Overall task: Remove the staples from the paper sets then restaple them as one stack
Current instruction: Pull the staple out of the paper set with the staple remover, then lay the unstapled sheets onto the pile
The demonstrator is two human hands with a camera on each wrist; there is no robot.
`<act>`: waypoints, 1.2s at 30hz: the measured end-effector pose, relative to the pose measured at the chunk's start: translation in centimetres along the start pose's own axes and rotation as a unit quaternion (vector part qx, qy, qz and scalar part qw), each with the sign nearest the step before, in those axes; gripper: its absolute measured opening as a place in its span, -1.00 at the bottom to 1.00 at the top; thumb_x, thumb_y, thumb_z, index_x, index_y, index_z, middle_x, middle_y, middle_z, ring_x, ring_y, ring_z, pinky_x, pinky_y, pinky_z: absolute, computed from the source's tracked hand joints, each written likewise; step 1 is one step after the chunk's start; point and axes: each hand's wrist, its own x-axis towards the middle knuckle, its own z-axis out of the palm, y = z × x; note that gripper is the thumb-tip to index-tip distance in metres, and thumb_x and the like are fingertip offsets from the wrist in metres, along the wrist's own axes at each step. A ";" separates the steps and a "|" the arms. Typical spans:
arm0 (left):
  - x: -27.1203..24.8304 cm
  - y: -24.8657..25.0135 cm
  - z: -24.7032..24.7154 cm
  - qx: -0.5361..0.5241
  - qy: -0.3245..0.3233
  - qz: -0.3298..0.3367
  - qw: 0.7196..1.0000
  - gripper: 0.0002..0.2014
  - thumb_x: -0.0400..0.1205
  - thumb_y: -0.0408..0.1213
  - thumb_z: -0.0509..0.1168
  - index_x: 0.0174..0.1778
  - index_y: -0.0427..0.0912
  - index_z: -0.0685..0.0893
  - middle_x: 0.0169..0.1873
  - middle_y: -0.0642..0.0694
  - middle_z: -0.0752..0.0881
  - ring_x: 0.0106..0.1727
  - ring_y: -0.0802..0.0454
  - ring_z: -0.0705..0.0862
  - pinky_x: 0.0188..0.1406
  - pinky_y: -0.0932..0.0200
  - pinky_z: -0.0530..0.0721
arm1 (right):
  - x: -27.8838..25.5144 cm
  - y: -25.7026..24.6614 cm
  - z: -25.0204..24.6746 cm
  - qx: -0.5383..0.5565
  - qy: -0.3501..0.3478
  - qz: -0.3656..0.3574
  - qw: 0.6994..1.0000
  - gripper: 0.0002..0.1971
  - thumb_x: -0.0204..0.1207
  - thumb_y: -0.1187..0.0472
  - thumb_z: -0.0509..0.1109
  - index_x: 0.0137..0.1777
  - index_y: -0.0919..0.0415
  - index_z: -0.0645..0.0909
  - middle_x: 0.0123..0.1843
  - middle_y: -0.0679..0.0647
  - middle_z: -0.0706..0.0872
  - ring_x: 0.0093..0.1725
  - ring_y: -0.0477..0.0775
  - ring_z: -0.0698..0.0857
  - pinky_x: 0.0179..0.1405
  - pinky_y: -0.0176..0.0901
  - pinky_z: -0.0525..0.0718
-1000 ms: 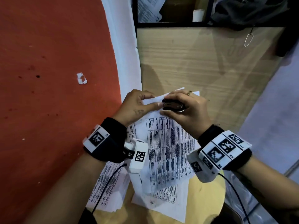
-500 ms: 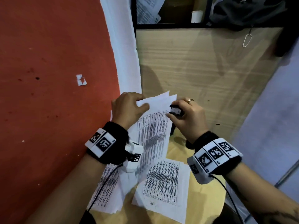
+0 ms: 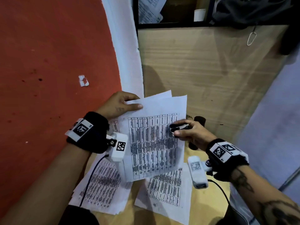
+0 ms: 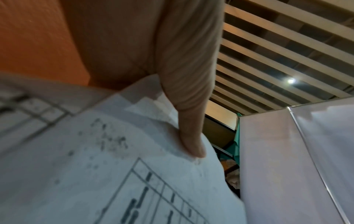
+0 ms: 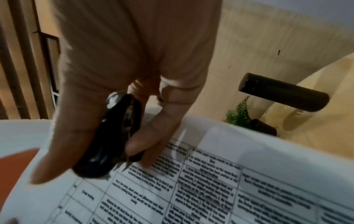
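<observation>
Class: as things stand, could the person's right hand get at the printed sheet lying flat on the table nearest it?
Probably not freely: the right hand already grips the staple remover, and the held papers overhang part of that sheet.

The left hand (image 4: 145,50) fills the upper middle of the left wrist view, its palm close to the lens and blurred. The thumb (image 4: 188,121) runs down from it and presses its tip onto the top corner of a set of printed sheets (image 4: 107,174), whose layered corners fan out in steps just beside the thumb. A table grid with dark text shows below the thumb. Left of the hand is an orange wall (image 4: 34,39). Right of it stand a pale panel (image 4: 287,159) and, above, a slatted ceiling (image 4: 277,45) with one small lamp (image 4: 291,80).
</observation>
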 end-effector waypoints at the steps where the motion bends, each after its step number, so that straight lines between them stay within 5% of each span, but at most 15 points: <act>1: 0.0 -0.1 -0.2 -0.004 -0.001 0.004 1.000 -0.79 0.56 -0.43 0.38 0.05 -0.49 0.70 0.00 -0.40 0.75 -0.05 -0.05 0.71 0.09 0.09 0.65 | 0.0 0.0 -0.1 0.006 -0.017 0.003 1.000 -0.36 -0.25 0.38 0.75 -0.06 0.22 0.71 -0.22 0.06 0.82 -0.31 -0.06 0.78 -0.37 -0.36 0.69; 6: 0.4 -1.5 -0.9 -0.020 0.050 0.010 0.998 -0.88 0.49 -0.49 0.42 -0.07 -0.40 0.73 -0.24 -0.06 0.80 -0.20 0.18 0.71 -0.11 0.35 0.64 | 0.3 0.1 0.3 0.033 -0.010 -0.024 0.999 -0.20 -0.54 0.05 0.80 -0.14 0.19 0.73 -0.22 0.09 0.83 -0.31 -0.03 0.79 -0.34 -0.34 0.73; 8: 0.5 -2.7 -1.6 -0.037 0.141 0.015 0.989 -0.88 0.46 -0.48 0.45 -0.19 -0.20 0.71 -0.41 0.18 0.76 -0.34 0.40 0.65 -0.22 0.50 0.57 | 0.3 -0.4 0.2 0.041 0.004 -0.041 0.998 -0.12 -0.59 0.04 0.79 -0.10 0.23 0.70 -0.26 0.08 0.82 -0.34 -0.04 0.79 -0.41 -0.37 0.69; 11: -0.4 -4.9 -2.0 -0.107 0.275 -0.006 0.956 -0.93 0.52 -0.34 0.41 -0.16 -0.10 0.66 -0.28 0.07 0.70 -0.32 0.34 0.61 -0.29 0.46 0.53 | 0.6 -0.9 -0.5 0.076 0.042 -0.056 0.995 -0.10 -0.61 0.04 0.80 -0.09 0.22 0.68 -0.26 0.07 0.82 -0.35 -0.02 0.79 -0.38 -0.33 0.73; 13: -1.3 -6.9 -1.0 -0.184 0.232 -0.054 0.954 -0.71 0.51 -0.22 0.41 0.09 -0.25 0.60 -0.08 -0.08 0.73 -0.15 0.21 0.69 -0.29 0.44 0.62 | 0.7 -0.9 -0.5 0.102 0.053 -0.056 0.992 -0.16 -0.58 0.08 0.81 -0.12 0.20 0.70 -0.26 0.09 0.82 -0.35 -0.01 0.79 -0.32 -0.31 0.76; 15: -2.0 -8.3 0.8 -0.219 0.172 -0.081 0.957 -0.43 0.36 -0.13 0.51 0.25 -0.27 0.56 0.06 -0.06 0.78 0.04 0.08 0.75 -0.07 0.28 0.73 | 0.9 -0.6 0.1 0.114 0.058 -0.047 0.991 -0.28 -0.43 0.23 0.78 -0.13 0.22 0.68 -0.30 0.10 0.81 -0.37 -0.01 0.79 -0.41 -0.32 0.73; 19: -2.5 -10.1 3.2 -0.219 0.220 -0.093 0.946 -0.43 0.29 -0.46 0.53 0.24 -0.38 0.59 0.05 -0.17 0.78 0.07 -0.06 0.77 0.10 0.03 0.73 | 1.3 1.2 1.5 0.122 0.081 -0.021 0.989 -0.62 0.03 0.43 0.51 -0.10 0.26 0.63 -0.37 0.02 0.80 -0.40 -0.08 0.77 -0.52 -0.40 0.64; 21: -2.6 -11.2 2.9 -0.198 0.225 -0.096 0.949 -0.43 0.31 -0.49 0.53 0.27 -0.42 0.58 0.09 -0.22 0.75 0.10 -0.12 0.75 0.15 0.00 0.71 | 1.7 2.6 1.3 0.098 0.091 -0.011 0.991 -0.64 0.07 0.39 0.50 -0.08 0.22 0.64 -0.36 -0.03 0.80 -0.38 -0.12 0.77 -0.48 -0.39 0.64; 25: -3.0 -14.8 0.6 -0.142 0.222 -0.127 0.956 -0.70 0.50 -0.55 0.40 0.11 -0.24 0.62 -0.18 0.12 0.80 -0.14 0.25 0.76 -0.05 0.31 0.69 | 2.0 7.0 -1.0 0.040 0.166 0.017 0.985 -0.69 0.15 0.36 0.56 -0.12 0.12 0.62 -0.34 -0.09 0.77 -0.37 -0.18 0.74 -0.40 -0.36 0.59; 27: -3.0 -17.3 -0.9 -0.104 0.216 -0.157 0.958 -0.66 0.54 -0.61 0.31 0.24 -0.35 0.56 -0.04 -0.03 0.77 -0.25 0.34 0.72 -0.18 0.47 0.67 | 1.7 10.5 -2.5 0.028 0.203 0.058 0.977 -0.73 0.30 0.40 0.52 -0.06 0.18 0.57 -0.26 -0.01 0.74 -0.32 -0.14 0.75 -0.32 -0.29 0.60; 30: -3.2 -22.5 -2.7 -0.011 0.183 -0.237 0.954 -0.56 0.56 -0.66 0.25 0.39 -0.53 0.43 0.26 -0.35 0.57 0.02 0.01 0.68 0.06 0.19 0.61 | 0.6 16.0 -3.5 -0.012 0.207 0.144 0.967 -0.80 0.47 0.27 0.45 0.02 0.27 0.52 -0.16 0.07 0.70 -0.08 0.06 0.69 -0.21 -0.20 0.58; 34: -3.3 -29.1 -2.4 0.147 0.108 -0.336 0.924 -0.59 0.57 -0.66 0.26 0.35 -0.64 0.42 0.31 -0.60 0.51 0.29 -0.37 0.55 0.11 0.01 0.45 | -0.7 22.4 -3.9 -0.134 0.149 0.244 0.949 -0.74 0.58 0.03 0.32 -0.18 0.23 0.62 -0.09 0.16 0.73 -0.01 0.18 0.65 0.04 0.01 0.54; 36: -3.3 -31.9 -1.5 0.195 0.073 -0.373 0.904 -0.57 0.57 -0.66 0.26 0.38 -0.64 0.40 0.32 -0.60 0.49 0.34 -0.47 0.50 0.22 -0.10 0.44 | -1.1 25.4 -4.2 -0.179 0.146 0.263 0.937 -0.69 0.51 -0.06 0.38 -0.18 0.22 0.66 -0.09 0.22 0.75 -0.03 0.22 0.66 -0.02 -0.02 0.54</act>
